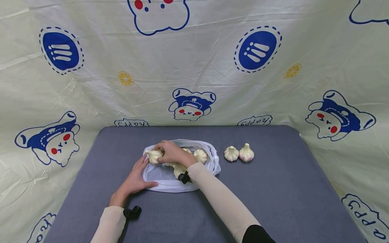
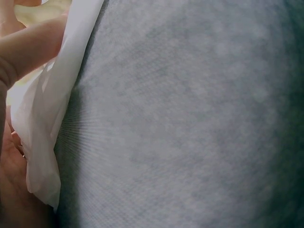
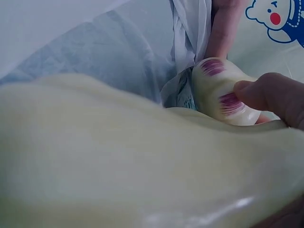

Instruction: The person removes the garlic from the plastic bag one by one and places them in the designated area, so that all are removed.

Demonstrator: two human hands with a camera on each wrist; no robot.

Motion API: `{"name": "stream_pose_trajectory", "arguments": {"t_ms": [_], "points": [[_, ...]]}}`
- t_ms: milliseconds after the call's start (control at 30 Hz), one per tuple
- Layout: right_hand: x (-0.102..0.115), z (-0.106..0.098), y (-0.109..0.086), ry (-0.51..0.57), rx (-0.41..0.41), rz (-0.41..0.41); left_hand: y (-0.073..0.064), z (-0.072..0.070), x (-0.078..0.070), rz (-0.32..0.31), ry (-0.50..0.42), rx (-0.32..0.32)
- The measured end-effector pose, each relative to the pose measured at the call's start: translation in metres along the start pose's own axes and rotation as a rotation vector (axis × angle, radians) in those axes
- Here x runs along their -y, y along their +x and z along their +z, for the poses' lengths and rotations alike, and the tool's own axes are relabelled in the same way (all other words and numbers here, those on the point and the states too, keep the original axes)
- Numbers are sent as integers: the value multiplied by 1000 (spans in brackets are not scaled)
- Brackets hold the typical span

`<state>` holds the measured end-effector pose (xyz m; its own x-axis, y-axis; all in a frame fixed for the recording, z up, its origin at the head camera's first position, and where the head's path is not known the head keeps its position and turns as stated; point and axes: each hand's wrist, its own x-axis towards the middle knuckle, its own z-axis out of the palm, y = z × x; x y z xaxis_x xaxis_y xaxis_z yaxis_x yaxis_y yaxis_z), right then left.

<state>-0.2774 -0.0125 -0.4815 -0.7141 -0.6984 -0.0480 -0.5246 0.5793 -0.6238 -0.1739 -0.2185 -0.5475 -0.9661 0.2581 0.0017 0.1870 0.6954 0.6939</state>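
A white plastic bag [image 1: 174, 186] lies with its mouth open on the grey table. My left hand [image 1: 135, 179] holds the bag's left end, thumb over the front rim and fingers along the side. With its thumb and fingers, my right hand [image 1: 174, 152] grips a garlic bulb [image 1: 154, 157] at the bag's left rim. Purple streaks mark this held bulb [image 3: 223, 102] in the right wrist view. Other bulbs, among them one garlic bulb [image 1: 200, 156], sit inside the bag, partly hidden by my right arm. A blurred pale bulb [image 3: 118, 152] fills that view's foreground.
Two more garlic bulbs stand side by side to the bag's right, a white one [image 1: 231, 154] and a purple-tinged one [image 1: 246, 153]. The grey table [image 1: 273, 189] extends around the bag. Behind it hangs a printed cloth [image 1: 206, 60].
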Motion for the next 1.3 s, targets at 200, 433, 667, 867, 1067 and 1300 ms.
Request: {"name": "stream_pose_trajectory", "arguments": {"t_ms": [200,433,667,867,1067,1300], "points": [[-1,0,1,-6,-14,19,1,0,0,-4,5,6],[-1,1,3,-32,-3,2,2,-1,-2,-17,13,19],[3,-1,1,-35,-26,-4,3,-1,-3,-20,5,20],[10,-3,-2,18,-35,7,2,0,-3,-4,-20,3],[17,-5,-8,77,-55,-10,1,0,-2,30,-31,-25],[22,-9,-18,186,-114,-46,0,0,-3,56,-24,-42]]}}
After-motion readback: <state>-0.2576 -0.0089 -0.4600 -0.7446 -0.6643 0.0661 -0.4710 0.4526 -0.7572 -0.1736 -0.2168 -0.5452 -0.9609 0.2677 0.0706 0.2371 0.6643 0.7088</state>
